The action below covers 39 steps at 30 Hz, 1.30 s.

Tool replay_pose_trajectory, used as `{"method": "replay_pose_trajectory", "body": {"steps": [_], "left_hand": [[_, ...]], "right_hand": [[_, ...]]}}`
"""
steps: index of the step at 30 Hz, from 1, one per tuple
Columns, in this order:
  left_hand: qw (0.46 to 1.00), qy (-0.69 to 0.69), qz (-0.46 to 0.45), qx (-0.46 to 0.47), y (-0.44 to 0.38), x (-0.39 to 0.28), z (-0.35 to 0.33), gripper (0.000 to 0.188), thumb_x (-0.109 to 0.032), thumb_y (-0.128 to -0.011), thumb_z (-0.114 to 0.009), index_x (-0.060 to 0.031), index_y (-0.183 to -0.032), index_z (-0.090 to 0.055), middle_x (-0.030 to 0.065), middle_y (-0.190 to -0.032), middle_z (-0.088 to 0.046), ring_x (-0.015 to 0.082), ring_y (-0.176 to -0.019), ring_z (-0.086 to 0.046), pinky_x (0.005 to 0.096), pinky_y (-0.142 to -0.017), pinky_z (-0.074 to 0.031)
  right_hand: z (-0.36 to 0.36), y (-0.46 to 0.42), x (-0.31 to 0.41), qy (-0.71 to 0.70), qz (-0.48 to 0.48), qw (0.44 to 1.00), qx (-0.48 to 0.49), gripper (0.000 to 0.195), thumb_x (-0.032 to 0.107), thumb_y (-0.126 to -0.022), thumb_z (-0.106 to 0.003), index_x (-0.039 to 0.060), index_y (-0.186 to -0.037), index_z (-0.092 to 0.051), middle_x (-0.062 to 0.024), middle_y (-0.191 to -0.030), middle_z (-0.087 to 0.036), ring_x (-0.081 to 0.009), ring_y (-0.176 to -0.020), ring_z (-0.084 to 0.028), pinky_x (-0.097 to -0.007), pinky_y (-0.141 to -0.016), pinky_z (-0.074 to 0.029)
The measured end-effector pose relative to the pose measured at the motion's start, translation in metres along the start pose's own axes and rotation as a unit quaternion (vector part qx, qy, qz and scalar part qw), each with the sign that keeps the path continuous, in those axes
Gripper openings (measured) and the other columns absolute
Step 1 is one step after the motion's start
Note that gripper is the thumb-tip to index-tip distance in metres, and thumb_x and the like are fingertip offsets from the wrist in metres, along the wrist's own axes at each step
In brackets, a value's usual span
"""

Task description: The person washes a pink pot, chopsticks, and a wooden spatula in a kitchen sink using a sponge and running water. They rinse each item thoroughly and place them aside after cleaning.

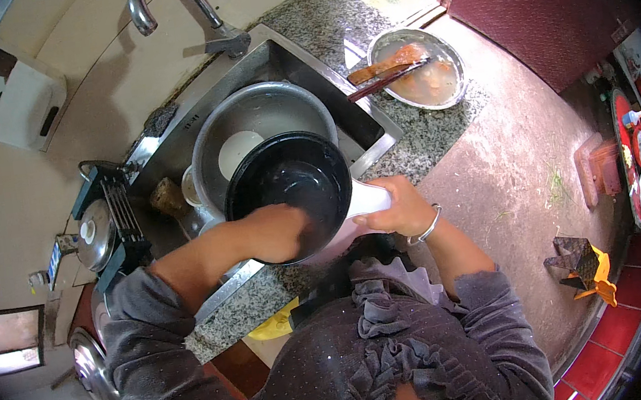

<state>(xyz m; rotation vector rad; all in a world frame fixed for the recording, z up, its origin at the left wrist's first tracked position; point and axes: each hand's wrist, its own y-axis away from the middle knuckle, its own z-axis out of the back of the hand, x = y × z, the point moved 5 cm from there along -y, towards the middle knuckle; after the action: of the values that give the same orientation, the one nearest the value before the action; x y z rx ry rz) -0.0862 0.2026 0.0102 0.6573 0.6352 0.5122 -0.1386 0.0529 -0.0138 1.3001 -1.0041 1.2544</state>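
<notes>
A deep pot with a dark nonstick interior (308, 169) is tilted over the sink's near side. My right hand (407, 205), a bracelet at its wrist, grips the pot's pale handle (370, 195). Inside the pot, against its near wall, is my left hand (276, 231), blurred by motion. Its fingers are bent out of sight, so I cannot tell whether they hold a cloth or sponge. Beneath and behind the pot, a wide metal basin (285, 100) stands in the stainless steel sink (274, 57). A white round thing (239, 150) lies in the basin, partly covered by the pot.
The faucet (142, 13) arches above the sink. On the granite counter (426, 140), a metal bowl (463, 74) holds cloudy liquid, a wooden spatula (368, 72) and chopsticks (376, 86). A dish rack with a pot lid (96, 234) stands left. A dark red door (524, 11) is at right.
</notes>
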Motion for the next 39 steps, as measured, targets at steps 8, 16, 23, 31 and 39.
{"method": "replay_pose_trajectory", "body": {"steps": [8,16,23,31,39], "left_hand": [[0.942,-0.196,0.012,-0.272,-0.021,0.016,0.025,0.033,-0.01,-0.067,-0.054,-0.0051,-0.099,-0.051,0.0115,-0.098,-0.051,0.028,-0.094,-0.048,0.0386,-0.072,-0.043],[0.922,0.008,0.007,-0.386,0.023,0.011,0.032,0.032,-0.007,-0.07,-0.052,-0.0116,-0.102,-0.048,0.0136,-0.089,-0.051,0.0324,-0.079,-0.053,0.0394,-0.067,-0.045],[0.868,0.011,-0.072,-0.492,0.02,-0.015,0.041,0.036,-0.008,-0.072,-0.05,-0.01,-0.107,-0.045,0.012,-0.088,-0.046,0.0283,-0.078,-0.053,0.0387,-0.06,-0.046],[0.872,-0.008,0.235,-0.429,0.018,0.074,0.05,0.029,-0.011,-0.067,-0.053,-0.0047,-0.095,-0.056,0.017,-0.092,-0.055,0.0299,-0.085,-0.055,0.0391,-0.069,-0.046],[0.706,0.38,0.177,-0.57,0.055,0.179,-0.01,0.034,-0.018,-0.068,-0.057,-0.0026,-0.098,-0.051,0.0125,-0.092,-0.058,0.0259,-0.081,-0.058,0.0347,-0.07,-0.046]], "right_hand": [[-0.001,0.004,0.002,-0.026,-0.089,0.995,0.037,0.029,0.014,-0.061,-0.067,-0.0031,-0.083,-0.057,-0.0003,-0.063,-0.054,-0.0043,-0.051,-0.046,-0.0181,-0.045,-0.036],[-0.005,-0.001,0.017,-0.027,-0.078,0.996,0.025,0.028,0.016,-0.062,-0.067,-0.0038,-0.079,-0.057,-0.001,-0.057,-0.053,-0.0052,-0.048,-0.046,-0.0195,-0.044,-0.036],[-0.015,-0.008,0.045,0.034,-0.028,0.998,0.041,0.025,0.016,-0.062,-0.066,-0.0035,-0.076,-0.058,-0.0022,-0.057,-0.054,-0.0065,-0.046,-0.047,-0.0199,-0.042,-0.037],[-0.026,-0.008,0.061,0.073,-0.05,0.996,0.002,0.026,0.015,-0.06,-0.066,-0.0035,-0.076,-0.058,-0.0026,-0.056,-0.053,-0.007,-0.043,-0.048,-0.0195,-0.039,-0.037],[-0.029,-0.024,0.123,0.264,0.042,0.963,-0.018,0.031,0.022,-0.061,-0.068,-0.0045,-0.075,-0.06,-0.0072,-0.056,-0.056,-0.0084,-0.049,-0.051,-0.0233,-0.047,-0.042]]}}
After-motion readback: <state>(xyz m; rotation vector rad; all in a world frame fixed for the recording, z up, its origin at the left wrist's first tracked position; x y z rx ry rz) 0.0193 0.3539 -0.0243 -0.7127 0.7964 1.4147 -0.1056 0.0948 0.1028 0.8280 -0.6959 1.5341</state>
